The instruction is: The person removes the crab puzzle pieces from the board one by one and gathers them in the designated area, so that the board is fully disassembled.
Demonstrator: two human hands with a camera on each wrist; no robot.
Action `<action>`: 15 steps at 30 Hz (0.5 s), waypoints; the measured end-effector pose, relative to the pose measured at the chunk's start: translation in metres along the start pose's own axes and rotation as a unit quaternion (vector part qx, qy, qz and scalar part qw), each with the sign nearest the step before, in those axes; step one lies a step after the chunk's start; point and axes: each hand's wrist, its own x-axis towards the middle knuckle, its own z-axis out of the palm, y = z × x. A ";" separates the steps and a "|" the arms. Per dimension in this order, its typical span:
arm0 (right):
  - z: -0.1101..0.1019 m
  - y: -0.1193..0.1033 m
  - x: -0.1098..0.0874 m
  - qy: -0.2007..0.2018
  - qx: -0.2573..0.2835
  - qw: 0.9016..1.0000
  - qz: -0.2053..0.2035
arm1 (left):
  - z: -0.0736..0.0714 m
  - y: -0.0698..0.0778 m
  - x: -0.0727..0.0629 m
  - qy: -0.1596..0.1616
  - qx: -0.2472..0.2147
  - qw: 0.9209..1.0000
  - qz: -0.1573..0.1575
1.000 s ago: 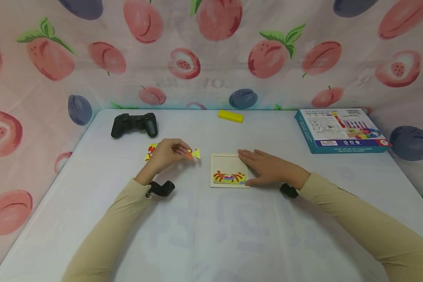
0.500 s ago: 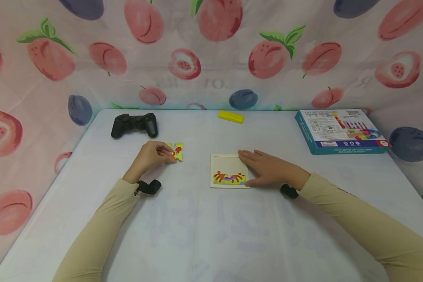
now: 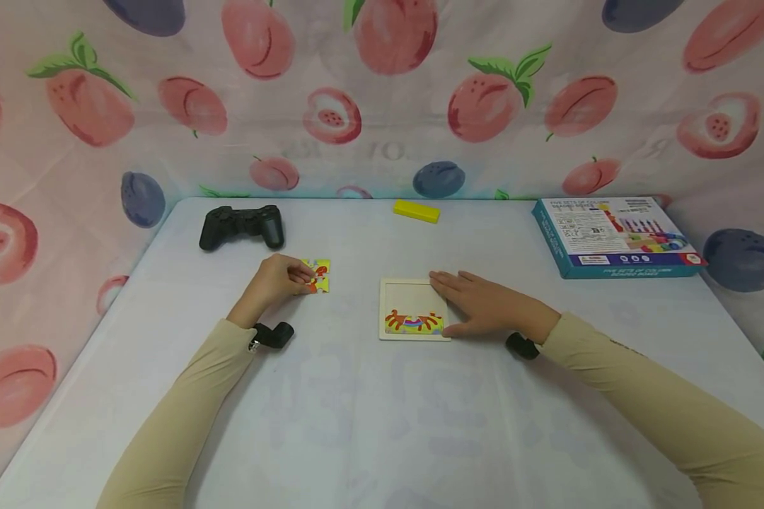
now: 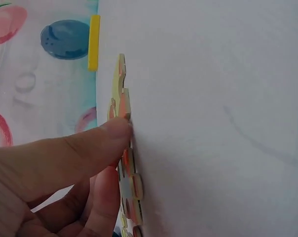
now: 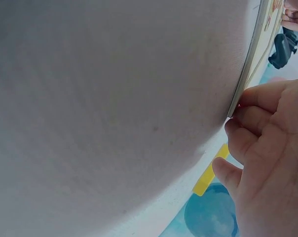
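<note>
My left hand (image 3: 275, 277) pinches a yellow, orange and red jigsaw piece (image 3: 321, 284) between thumb and fingers, left of the tray. Edge-on in the left wrist view, jigsaw pieces (image 4: 125, 103) lie in a row by the thumb; the palm side hides part of them. A square pale wooden puzzle tray (image 3: 414, 293) lies mid-table. Along its near side sits a strip of fitted pieces (image 3: 414, 322) with orange legs and a rainbow. Straight-fingered, my right hand (image 3: 487, 304) rests on the tray's right edge; its fingertips touch the tray's rim (image 5: 243, 74) in the right wrist view.
A black game controller (image 3: 242, 226) lies at the back left. Near the back edge is a yellow block (image 3: 417, 211). A blue and white boxed set (image 3: 619, 237) occupies the back right. Fruit-patterned cloth (image 3: 382, 106) hangs behind the white table.
My left hand has drawn back leftward with the piece, away from the tray to the other pieces, then shifted slightly and straightened it there. My right hand has stayed on the tray.
</note>
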 end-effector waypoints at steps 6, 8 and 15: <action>0.001 0.001 0.000 -0.004 -0.018 1.000 0.000 | 0.002 0.003 0.000 0.001 0.019 1.000 0.005; 0.002 0.001 0.000 -0.005 -0.021 1.000 0.000 | 0.003 0.005 -0.001 0.001 0.024 1.000 0.008; 0.001 0.001 0.000 -0.009 -0.014 1.000 -0.001 | 0.003 0.008 -0.002 -0.004 0.024 1.000 0.009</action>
